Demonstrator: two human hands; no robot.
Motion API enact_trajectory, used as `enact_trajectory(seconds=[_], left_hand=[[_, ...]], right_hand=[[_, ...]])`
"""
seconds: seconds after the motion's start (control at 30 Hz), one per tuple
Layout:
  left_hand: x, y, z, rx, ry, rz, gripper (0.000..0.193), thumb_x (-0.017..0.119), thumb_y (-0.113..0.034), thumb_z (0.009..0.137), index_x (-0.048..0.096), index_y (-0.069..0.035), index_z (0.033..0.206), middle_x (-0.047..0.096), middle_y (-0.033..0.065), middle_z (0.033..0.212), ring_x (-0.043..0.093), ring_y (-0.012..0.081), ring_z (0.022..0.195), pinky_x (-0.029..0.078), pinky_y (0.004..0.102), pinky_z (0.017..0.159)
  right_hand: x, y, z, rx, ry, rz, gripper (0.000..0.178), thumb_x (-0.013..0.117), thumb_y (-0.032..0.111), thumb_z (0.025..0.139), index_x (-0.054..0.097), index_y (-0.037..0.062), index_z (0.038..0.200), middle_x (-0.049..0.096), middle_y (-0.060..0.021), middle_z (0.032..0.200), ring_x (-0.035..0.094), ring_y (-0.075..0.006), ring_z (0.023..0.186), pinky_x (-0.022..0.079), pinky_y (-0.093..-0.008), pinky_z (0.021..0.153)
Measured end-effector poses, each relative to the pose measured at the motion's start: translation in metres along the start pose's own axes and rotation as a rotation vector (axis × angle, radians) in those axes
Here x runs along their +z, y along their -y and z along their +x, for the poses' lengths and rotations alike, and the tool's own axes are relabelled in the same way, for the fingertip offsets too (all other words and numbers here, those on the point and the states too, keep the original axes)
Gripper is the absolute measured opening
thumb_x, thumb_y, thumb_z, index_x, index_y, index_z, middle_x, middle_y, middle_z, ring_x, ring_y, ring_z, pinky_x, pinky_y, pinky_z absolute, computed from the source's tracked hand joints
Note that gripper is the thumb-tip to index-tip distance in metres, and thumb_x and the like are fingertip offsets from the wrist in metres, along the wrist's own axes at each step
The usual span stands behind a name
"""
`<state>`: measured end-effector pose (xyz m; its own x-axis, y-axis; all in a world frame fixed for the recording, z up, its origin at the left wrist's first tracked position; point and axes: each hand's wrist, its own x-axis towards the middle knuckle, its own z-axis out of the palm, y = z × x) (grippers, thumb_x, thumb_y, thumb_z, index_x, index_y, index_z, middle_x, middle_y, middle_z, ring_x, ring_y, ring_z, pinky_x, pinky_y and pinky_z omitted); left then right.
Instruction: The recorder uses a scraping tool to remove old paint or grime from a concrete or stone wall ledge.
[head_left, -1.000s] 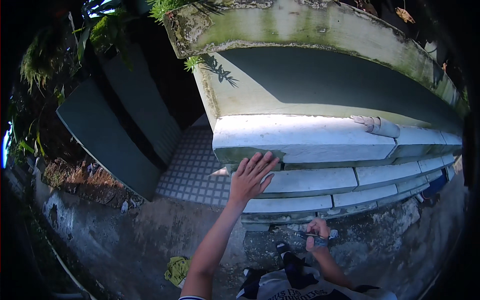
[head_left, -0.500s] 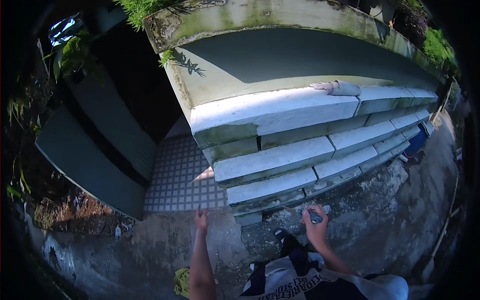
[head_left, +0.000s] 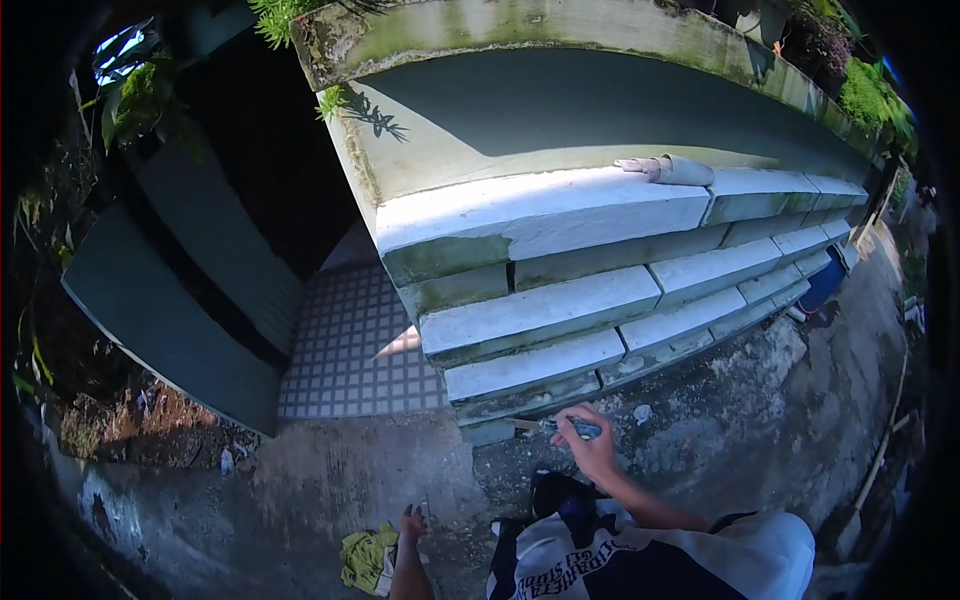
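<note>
In my right hand (head_left: 588, 440) is a scraper-like hand tool (head_left: 548, 425) with a grey-and-dark handle and a flat brownish tip. The fingers wrap round the handle, and the tip points left, close to the lowest block of the stepped ledge (head_left: 535, 360); whether it touches I cannot tell. Low in the picture, my left hand (head_left: 412, 522) holds nothing, its fingers somewhat apart. Beside it on the ground lies a crumpled yellow-green cloth (head_left: 368, 558), with a paler piece of fabric against it.
White-topped ledge tiers climb to a wall (head_left: 600, 110) under a mossy planter edge (head_left: 560, 30). A rolled pale piece (head_left: 680, 170) rests on the top tier. Left are a checkered tiled floor (head_left: 350, 350) and a dark green panel (head_left: 180, 310). A blue container (head_left: 825, 280) stands far right.
My right hand has moved left with the scraper-like tool, bringing its tip to the ledge's lower left end. My left hand has dropped back toward me, beside the cloth.
</note>
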<state>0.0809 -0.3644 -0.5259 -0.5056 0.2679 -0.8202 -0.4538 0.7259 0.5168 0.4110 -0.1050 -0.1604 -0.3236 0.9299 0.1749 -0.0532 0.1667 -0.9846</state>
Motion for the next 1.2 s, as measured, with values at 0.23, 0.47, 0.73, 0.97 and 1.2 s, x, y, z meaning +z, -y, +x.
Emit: enact_trajectory(seconds=[0.23, 0.47, 0.73, 0.97, 1.2], left_hand=[[0.018, -0.211, -0.135, 0.98, -0.228, 0.213, 0.036, 0.053, -0.018, 0.096, 0.055, -0.003, 0.129, 0.068, 0.0159, 0.11, 0.066, 0.0275, 0.101, 0.05, 0.0366, 0.085], [0.022, -0.45, -0.348, 1.916, -0.566, 0.168, 0.036, 0.057, -0.008, 0.087, 0.06, -0.005, 0.123, 0.057, 0.0127, 0.13, 0.05, 0.0316, 0.125, 0.039, 0.0416, 0.103], [0.042, -0.541, -0.346, 2.256, -0.199, 0.293, 0.024, 0.059, -0.012, 0.084, 0.072, -0.005, 0.103, 0.069, 0.009, 0.113, 0.059, 0.0268, 0.115, 0.04, 0.0412, 0.101], [0.055, -0.546, -0.335, 2.277, -0.187, -0.061, 0.021, 0.055, -0.011, 0.082, 0.074, -0.002, 0.083, 0.074, 0.0095, 0.089, 0.067, 0.0238, 0.095, 0.044, 0.0387, 0.094], [0.063, -0.546, -0.33, 2.212, -0.199, -0.134, 0.029, 0.052, -0.018, 0.084, 0.072, 0.001, 0.076, 0.073, 0.0117, 0.085, 0.065, 0.0262, 0.092, 0.041, 0.043, 0.095]], right_hand=[[-0.008, 0.038, 0.06, 0.152, 0.063, 0.472, 0.023, 0.058, 0.014, 0.095, 0.062, -0.0059, 0.107, 0.066, -0.0166, 0.098, 0.07, -0.0251, 0.08, 0.057, -0.0331, 0.072], [-0.013, 0.071, 0.102, 0.07, -0.063, 0.786, 0.027, 0.056, 0.022, 0.098, 0.054, 0.0028, 0.117, 0.066, -0.0124, 0.105, 0.069, -0.02, 0.087, 0.055, -0.0274, 0.075], [-0.025, 0.059, 0.11, -0.043, -0.279, 0.662, 0.033, 0.063, 0.018, 0.094, 0.05, 0.0011, 0.12, 0.062, -0.0138, 0.107, 0.066, -0.017, 0.081, 0.053, -0.0253, 0.072], [-0.027, 0.062, 0.12, -0.36, -0.449, 0.358, 0.059, 0.081, 0.029, 0.077, 0.041, 0.0068, 0.114, 0.058, -0.0094, 0.093, 0.062, -0.0177, 0.087, 0.052, -0.0302, 0.075], [0.01, 0.106, 0.183, -0.588, -0.325, 0.77, 0.035, 0.044, 0.036, 0.102, 0.034, 0.0098, 0.123, 0.047, -0.0039, 0.088, 0.051, -0.0158, 0.07, 0.049, -0.033, 0.066]])
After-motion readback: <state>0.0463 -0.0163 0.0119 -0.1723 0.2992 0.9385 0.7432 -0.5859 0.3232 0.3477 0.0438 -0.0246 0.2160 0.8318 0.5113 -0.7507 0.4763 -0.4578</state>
